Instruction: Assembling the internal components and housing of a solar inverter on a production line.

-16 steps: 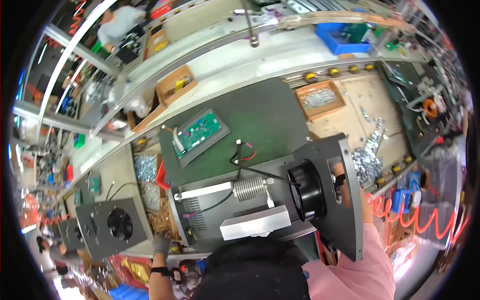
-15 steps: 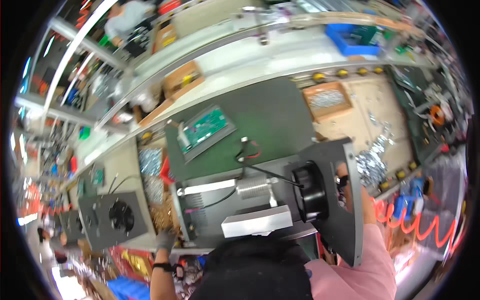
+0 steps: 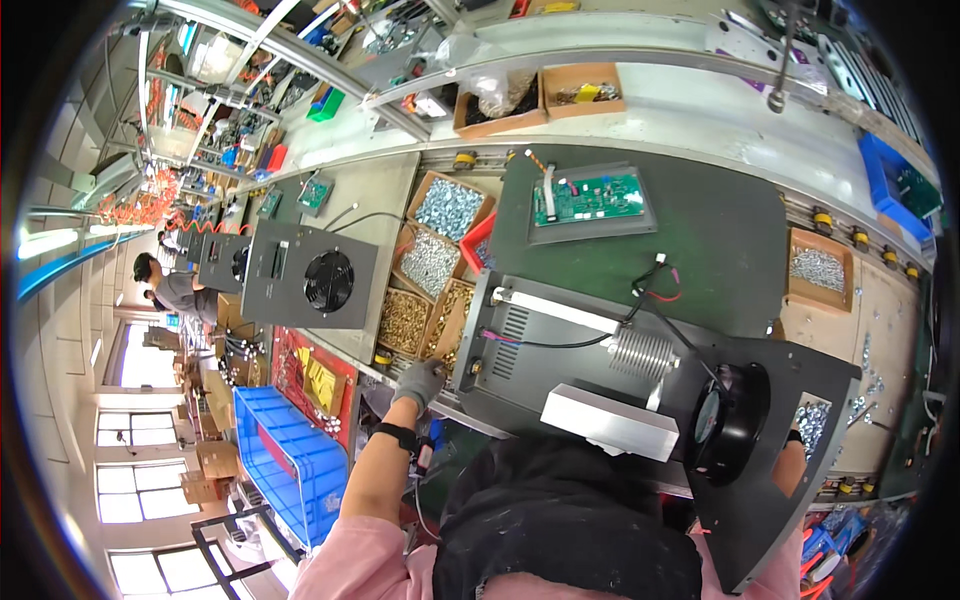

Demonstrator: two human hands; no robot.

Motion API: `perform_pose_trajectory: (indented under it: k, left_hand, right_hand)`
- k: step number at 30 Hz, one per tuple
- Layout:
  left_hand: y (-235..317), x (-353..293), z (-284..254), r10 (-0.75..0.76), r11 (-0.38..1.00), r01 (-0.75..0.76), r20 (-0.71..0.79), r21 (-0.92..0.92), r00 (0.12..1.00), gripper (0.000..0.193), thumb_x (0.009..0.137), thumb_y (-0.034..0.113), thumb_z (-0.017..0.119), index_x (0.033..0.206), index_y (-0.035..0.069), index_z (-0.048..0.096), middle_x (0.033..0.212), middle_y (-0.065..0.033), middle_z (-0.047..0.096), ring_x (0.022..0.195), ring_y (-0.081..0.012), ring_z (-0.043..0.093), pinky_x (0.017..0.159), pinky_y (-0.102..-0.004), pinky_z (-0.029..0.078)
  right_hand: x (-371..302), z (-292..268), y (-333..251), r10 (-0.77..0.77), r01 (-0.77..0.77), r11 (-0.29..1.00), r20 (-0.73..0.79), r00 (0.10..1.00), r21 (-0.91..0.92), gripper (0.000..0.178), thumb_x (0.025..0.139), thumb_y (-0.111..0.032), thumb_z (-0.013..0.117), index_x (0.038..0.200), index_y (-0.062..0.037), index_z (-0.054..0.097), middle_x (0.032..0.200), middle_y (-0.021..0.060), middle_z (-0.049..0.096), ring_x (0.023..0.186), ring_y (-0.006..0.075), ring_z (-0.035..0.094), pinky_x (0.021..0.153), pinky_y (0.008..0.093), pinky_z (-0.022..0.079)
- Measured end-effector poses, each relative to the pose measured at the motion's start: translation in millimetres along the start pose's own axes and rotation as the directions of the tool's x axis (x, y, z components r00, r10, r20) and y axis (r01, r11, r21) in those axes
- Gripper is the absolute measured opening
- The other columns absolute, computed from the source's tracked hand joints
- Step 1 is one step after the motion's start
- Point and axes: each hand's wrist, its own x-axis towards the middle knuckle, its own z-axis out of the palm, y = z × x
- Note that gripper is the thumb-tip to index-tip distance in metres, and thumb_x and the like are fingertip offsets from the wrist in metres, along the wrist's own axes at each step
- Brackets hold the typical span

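My left hand (image 3: pixel 420 382), in a grey glove, is at the near end of a box of brass fasteners (image 3: pixel 452 318), beside the metal chassis. Its fingers are bunched together; whatever is between them is too small to make out. The open dark grey chassis (image 3: pixel 520 376) carries a ribbed coil (image 3: pixel 642 355), a white bar (image 3: pixel 555 310), a silver box-shaped part (image 3: pixel 610 422) and black wiring. At its right end stands a tilted panel (image 3: pixel 770 400) with a black round fan (image 3: pixel 735 420). Through the panel's cutout my right forearm (image 3: pixel 789 470) shows; the right hand's fingers are hidden.
A green circuit board (image 3: pixel 590 200) on a grey plate lies on the dark green mat (image 3: pixel 690 240). Boxes of silver screws (image 3: pixel 450 208) stand to the left, near another fan unit (image 3: pixel 310 275). A blue crate (image 3: pixel 290 470) sits lower left; a screw box (image 3: pixel 820 270) lies right.
My view has swung leftward, so the bench and chassis appear farther right. My left hand has stayed near the brass fasteners. The right arm remains behind the panel.
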Motion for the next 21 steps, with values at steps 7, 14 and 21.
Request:
perform_pose_trajectory:
  k: [7, 14, 21]
  left_hand:
    - [-16.3, 31.0, -16.4, -0.048, 0.997, 0.044, -0.070, -0.063, 0.996, 0.034, 0.084, 0.035, 0.053, 0.113, 0.021, 0.065, 0.113, -0.0170, 0.062, 0.102, -0.0362, 0.061, 0.089, -0.0434, 0.049]
    - [-45.0, 89.0, -14.7, -0.023, 0.995, 0.022, -0.002, -0.092, 1.000, 0.034, 0.084, 0.033, 0.050, 0.110, 0.019, 0.066, 0.110, -0.0177, 0.064, 0.098, -0.0370, 0.063, 0.088, -0.0443, 0.050]
    - [-37.0, 168.0, -22.6, 0.250, 0.961, -0.262, -0.124, -0.093, 0.960, 0.034, 0.087, 0.030, 0.050, 0.108, 0.008, 0.066, 0.102, -0.0201, 0.066, 0.095, -0.0381, 0.063, 0.083, -0.0458, 0.050]
  right_hand:
    - [12.7, 22.1, -6.0, 0.072, -0.072, 0.997, 0.048, 0.996, 0.004, 0.020, 0.088, -0.022, 0.056, 0.099, -0.0063, 0.061, 0.088, 0.0049, 0.059, 0.079, 0.0160, 0.054, 0.071, 0.0300, 0.045]
    - [17.4, 68.7, -1.4, 0.135, -0.136, 0.990, 0.030, 0.990, 0.035, 0.020, 0.087, -0.025, 0.056, 0.096, -0.0077, 0.062, 0.083, 0.0038, 0.058, 0.074, 0.0145, 0.054, 0.067, 0.0292, 0.045]
    - [-70.5, -21.7, 49.0, 0.191, -0.151, 0.980, -0.402, 0.895, 0.130, 0.020, 0.087, -0.028, 0.055, 0.093, -0.0091, 0.063, 0.078, 0.0027, 0.058, 0.069, 0.0131, 0.054, 0.063, 0.0284, 0.046]
